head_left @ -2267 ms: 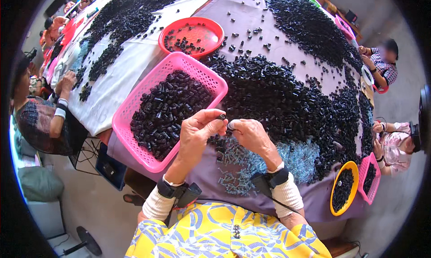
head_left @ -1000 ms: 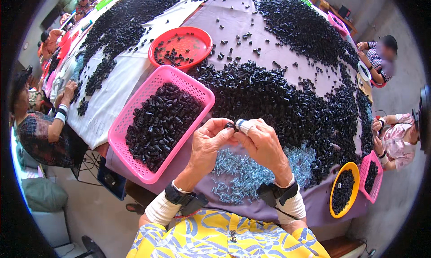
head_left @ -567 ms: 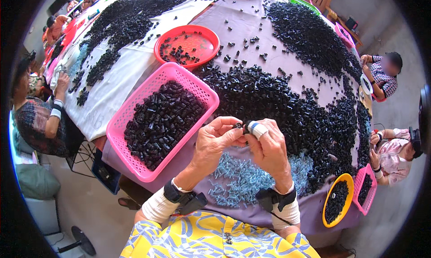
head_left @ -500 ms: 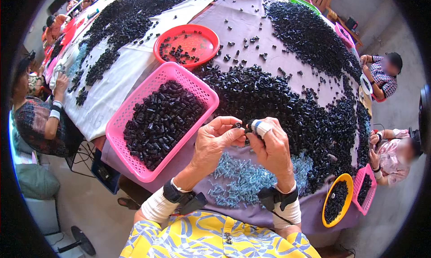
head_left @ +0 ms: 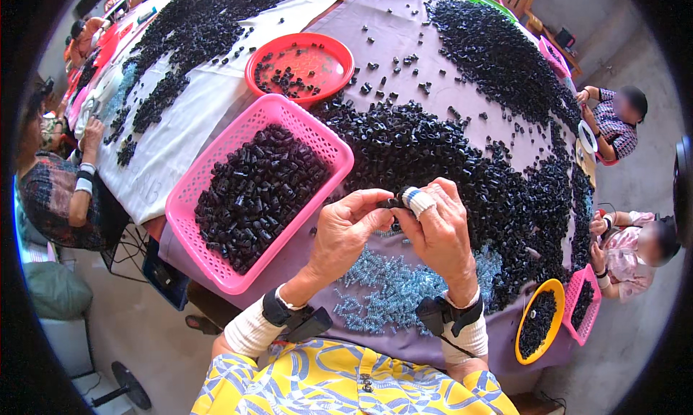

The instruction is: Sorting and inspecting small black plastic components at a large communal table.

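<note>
My left hand (head_left: pixel 345 231) and my right hand (head_left: pixel 442 234) meet above the near side of the table. Pinched between their fingertips is a small black plastic part (head_left: pixel 390 202), partly hidden by the fingers; whether it is one piece or two pressed together I cannot make out. A white and blue striped wrap (head_left: pixel 419 201) covers one right finger. Below the hands lies a heap of pale blue coil springs (head_left: pixel 382 288). Beyond them spreads a large pile of black plastic parts (head_left: pixel 404 144). At my left stands a pink basket (head_left: pixel 182 220) filled with black cylindrical parts.
A red round tray (head_left: pixel 328 65) with a few black parts stands behind the basket. To the right are a yellow oval tray (head_left: pixel 560 310) and a smaller pink basket (head_left: pixel 593 310), both holding black parts. Other people sit around the cloth-covered table, at left and right.
The black part's round open end faced up between my fingertips before; now the fingers close over it and the right hand sits nearer the left. The arms have hardly moved.
</note>
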Motion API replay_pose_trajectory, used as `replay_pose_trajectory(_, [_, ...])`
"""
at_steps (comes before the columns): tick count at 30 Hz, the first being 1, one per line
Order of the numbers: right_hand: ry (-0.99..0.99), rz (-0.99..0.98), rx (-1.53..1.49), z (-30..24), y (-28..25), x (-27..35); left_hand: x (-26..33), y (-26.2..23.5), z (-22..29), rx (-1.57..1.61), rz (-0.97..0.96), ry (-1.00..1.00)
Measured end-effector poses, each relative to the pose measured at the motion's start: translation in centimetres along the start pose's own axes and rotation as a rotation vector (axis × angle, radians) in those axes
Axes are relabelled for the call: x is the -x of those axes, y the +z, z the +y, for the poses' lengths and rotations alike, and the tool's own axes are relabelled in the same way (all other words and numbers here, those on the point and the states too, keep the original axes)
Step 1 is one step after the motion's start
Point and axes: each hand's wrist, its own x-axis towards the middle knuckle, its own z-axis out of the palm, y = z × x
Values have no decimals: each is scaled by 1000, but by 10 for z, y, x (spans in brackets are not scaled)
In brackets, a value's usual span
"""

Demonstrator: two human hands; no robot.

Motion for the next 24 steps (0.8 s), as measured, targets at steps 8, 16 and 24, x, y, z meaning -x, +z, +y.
replay_pose_trajectory(8, [-17,-48,-7,-2,2,4,1,1,1,-48,1,5])
replay_pose_trajectory(16, [40,-84,104,-6,2,4,-2,-3,-9,-152,12,107])
replay_pose_trajectory(24, [51,-107,104,-3,6,8,-6,-2,-11,-73,14,1])
